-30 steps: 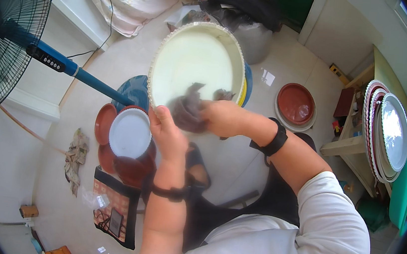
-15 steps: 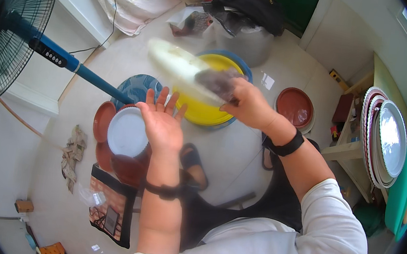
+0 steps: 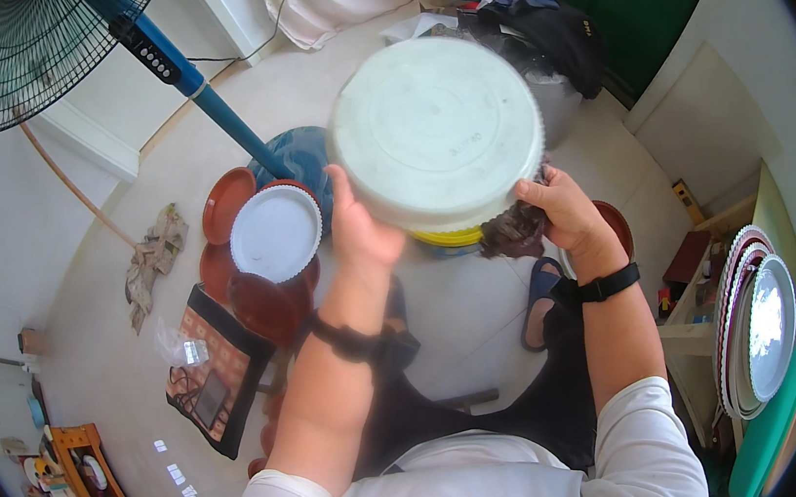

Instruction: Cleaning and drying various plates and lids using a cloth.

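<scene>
A pale floor (image 3: 463, 320) spreads under the pale dish (image 3: 436, 130), from which every place here is taken. To its left stands a blue fan (image 3: 150, 53) with a black cage and a long post. Well to the right is a wooden shelf (image 3: 687, 337). Beyond the dish's far right edge, a black bag (image 3: 545, 35) lies heaped.

The dish itself is held up off the floor with its underside showing. A yellow dish (image 3: 448, 238) peeks out below its near edge, mostly hidden. A row of plates (image 3: 770, 325) stands on edge to the right, by the shelf. Down to the left, a white dish (image 3: 277, 233) sits among reddish-brown dishes (image 3: 263, 310).

The left hand (image 3: 366, 230) supports the dish at its near left edge, thumb upright along the side; its fingers are hidden, so how far they close I cannot tell. The right hand (image 3: 560, 208), at the dish's right edge, is closed around a dark cloth (image 3: 515, 232), its thumb close against the dish. The bunched cloth hangs just beside the rim.
</scene>
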`<state>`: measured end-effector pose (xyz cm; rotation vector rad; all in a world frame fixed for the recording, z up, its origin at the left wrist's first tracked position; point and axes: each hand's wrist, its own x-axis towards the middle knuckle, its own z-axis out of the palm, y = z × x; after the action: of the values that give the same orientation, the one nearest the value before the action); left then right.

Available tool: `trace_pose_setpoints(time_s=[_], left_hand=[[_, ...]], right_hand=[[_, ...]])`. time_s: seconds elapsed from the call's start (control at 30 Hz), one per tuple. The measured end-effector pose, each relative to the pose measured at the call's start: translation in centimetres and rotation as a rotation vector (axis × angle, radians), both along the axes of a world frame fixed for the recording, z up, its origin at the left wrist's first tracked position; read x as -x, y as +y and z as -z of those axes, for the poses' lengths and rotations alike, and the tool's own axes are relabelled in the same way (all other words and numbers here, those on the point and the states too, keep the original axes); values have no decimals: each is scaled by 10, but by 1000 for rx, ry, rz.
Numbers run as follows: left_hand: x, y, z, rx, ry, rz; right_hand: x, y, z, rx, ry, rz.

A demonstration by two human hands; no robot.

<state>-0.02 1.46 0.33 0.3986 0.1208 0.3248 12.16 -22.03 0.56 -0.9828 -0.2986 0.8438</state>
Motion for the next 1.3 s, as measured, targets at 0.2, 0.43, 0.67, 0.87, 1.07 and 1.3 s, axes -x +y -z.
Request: trace_pose_setpoints(time_s=[0.2, 0.43, 0.67, 0.87, 1.07, 1.3], left_hand=[[9, 8, -8, -214, 147, -303], [12, -33, -7, -335, 264, -156], [33, -32, 26, -1061, 256, 33], [33, -36, 3, -636, 92, 23], [21, -32, -6, -368, 126, -252], [20, -44, 13, -751, 412, -209]], right_hand=[[-16, 2, -9, 190, 252, 456], [54, 49, 9, 300, -940, 313], [30, 63, -7, 445, -1216, 680], [-12, 39, 29, 730, -356, 521], [65, 58, 15, 591, -724, 427], [111, 65, -24, 340, -1059, 406]])
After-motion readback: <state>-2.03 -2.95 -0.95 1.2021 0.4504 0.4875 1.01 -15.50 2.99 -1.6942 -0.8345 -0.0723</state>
